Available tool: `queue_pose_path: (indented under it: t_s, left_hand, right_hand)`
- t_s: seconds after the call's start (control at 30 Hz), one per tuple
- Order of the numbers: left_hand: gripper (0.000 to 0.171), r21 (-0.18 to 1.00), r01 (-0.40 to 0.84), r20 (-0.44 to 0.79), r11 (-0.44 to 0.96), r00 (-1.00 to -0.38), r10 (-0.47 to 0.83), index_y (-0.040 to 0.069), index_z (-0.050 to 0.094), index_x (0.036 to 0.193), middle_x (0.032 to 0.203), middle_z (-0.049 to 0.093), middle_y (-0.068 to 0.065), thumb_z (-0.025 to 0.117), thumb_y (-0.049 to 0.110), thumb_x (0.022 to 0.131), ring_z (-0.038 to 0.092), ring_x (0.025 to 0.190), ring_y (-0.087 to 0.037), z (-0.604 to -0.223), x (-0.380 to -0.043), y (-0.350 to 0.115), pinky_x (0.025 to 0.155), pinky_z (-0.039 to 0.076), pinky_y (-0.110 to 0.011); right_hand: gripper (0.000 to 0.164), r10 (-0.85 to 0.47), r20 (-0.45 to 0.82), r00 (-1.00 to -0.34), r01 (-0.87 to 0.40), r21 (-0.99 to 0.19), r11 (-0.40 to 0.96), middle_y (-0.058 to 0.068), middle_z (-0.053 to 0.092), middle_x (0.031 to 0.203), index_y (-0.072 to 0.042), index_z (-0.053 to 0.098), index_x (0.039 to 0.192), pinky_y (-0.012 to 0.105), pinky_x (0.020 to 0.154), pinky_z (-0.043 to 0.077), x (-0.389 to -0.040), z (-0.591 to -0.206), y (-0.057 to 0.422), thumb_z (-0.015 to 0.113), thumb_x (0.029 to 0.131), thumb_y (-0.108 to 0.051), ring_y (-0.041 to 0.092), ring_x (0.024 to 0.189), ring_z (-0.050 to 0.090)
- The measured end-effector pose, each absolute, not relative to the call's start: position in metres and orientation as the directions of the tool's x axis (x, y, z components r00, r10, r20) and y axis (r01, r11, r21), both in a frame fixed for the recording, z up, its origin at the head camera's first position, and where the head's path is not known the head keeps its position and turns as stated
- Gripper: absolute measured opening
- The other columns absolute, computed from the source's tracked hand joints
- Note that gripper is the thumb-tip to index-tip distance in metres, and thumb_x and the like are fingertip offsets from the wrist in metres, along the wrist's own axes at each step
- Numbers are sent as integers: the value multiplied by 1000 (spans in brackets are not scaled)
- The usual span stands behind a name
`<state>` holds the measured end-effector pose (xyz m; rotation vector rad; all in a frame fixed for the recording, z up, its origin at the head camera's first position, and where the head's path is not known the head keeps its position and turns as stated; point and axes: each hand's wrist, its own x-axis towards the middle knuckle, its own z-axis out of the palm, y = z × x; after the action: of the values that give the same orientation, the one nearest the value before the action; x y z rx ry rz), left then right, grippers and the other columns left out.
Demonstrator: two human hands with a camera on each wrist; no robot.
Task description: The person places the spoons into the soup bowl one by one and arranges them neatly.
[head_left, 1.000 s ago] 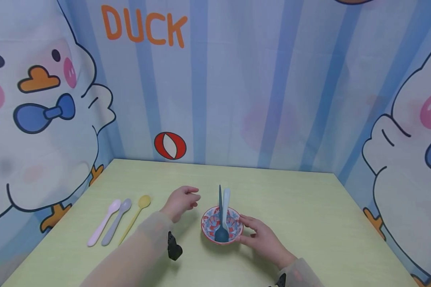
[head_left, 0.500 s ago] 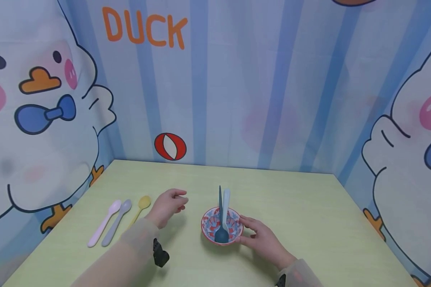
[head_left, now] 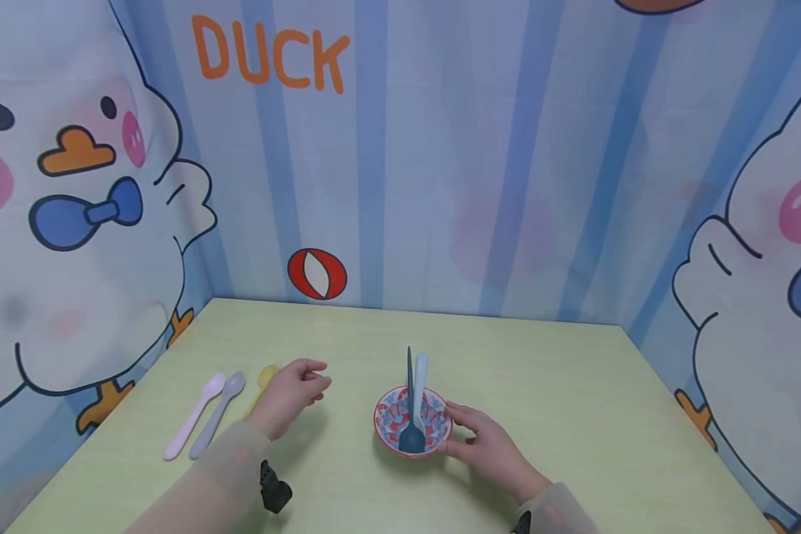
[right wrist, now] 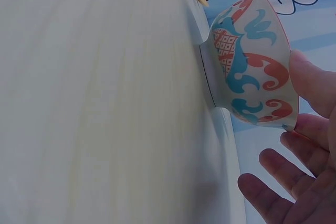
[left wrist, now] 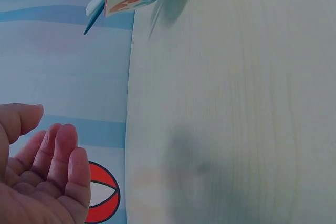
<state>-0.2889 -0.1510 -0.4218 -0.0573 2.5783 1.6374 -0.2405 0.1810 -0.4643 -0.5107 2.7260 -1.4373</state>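
A small bowl (head_left: 386, 430) with a red and blue pattern stands upright on the table. Inside it lean a dark teal spoon (head_left: 411, 437) and a white-handled spoon (head_left: 420, 371), handles pointing away. My right hand (head_left: 490, 452) holds the bowl's right side, thumb and index finger at the rim; its other fingers spread free in the right wrist view. My left hand (head_left: 288, 397), empty with loosely curled fingers, hovers over the table left of the bowl. It overlaps a yellow spoon (head_left: 267, 376) in the head view, hiding most of that spoon's handle.
Left of the yellow spoon lie a grey-purple spoon (head_left: 222, 411) and a pink spoon (head_left: 196, 415), side by side. The pale yellow table (head_left: 547, 386) ends at a cloth backdrop (head_left: 434, 148) printed with ducks and stripes.
My left hand has moved left, away from the bowl and over towards the yellow spoon. The right hand and the bowl have stayed in place.
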Motion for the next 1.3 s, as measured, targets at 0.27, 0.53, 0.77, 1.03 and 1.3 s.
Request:
queue_pose_path:
  t_s: [0.27, 0.53, 0.77, 1.03, 1.3]
  left_hand:
    - [44, 877, -61, -67, 477, -998, -4, 7, 52, 132, 106, 61, -8, 61, 28, 94, 61, 95, -27, -423, -279, -171, 86, 50, -43]
    - [48, 866, -60, -60, 496, -998, -17, 7, 50, 134, 110, 60, -12, 60, 33, 95, 59, 95, -26, -423, -272, -192, 85, 49, -42]
    - [48, 860, -43, -32, 509, -999, -30, 0, 51, 132, 109, 60, -12, 62, 27, 94, 61, 89, -23, -422, -264, -206, 78, 51, -34]
    - [49, 785, -55, -16, 616, -998, -68, 0, 53, 129, 108, 61, -11, 61, 32, 94, 61, 88, -19, -427, -259, -223, 73, 49, -35]
    - [42, 693, -100, -34, 714, -994, -106, -3, 57, 123, 109, 61, -16, 59, 26, 94, 56, 93, -26, -429, -255, -240, 76, 47, -42]
  right_hand:
    - [60, -305, 143, -942, -290, -805, 518, 9, 46, 145, -10, 54, 137, 48, 88, 51, -241, -465, 181, 75, 84, -29, 37, 129, 43]
    - [60, -306, 140, -942, -286, -809, 513, 10, 46, 145, -9, 53, 137, 49, 89, 50, -240, -463, 181, 74, 85, -28, 37, 130, 42]
    - [60, -301, 136, -944, -280, -813, 511, 10, 46, 145, -10, 54, 137, 50, 90, 50, -241, -465, 181, 75, 84, -29, 37, 129, 42]
    - [60, -298, 141, -944, -282, -812, 511, 10, 46, 144, -10, 54, 137, 51, 89, 50, -242, -465, 181, 75, 84, -29, 38, 129, 43]
    - [60, -300, 142, -943, -285, -810, 512, 10, 46, 144, -10, 54, 137, 51, 89, 50, -242, -465, 181, 75, 84, -30, 38, 129, 43]
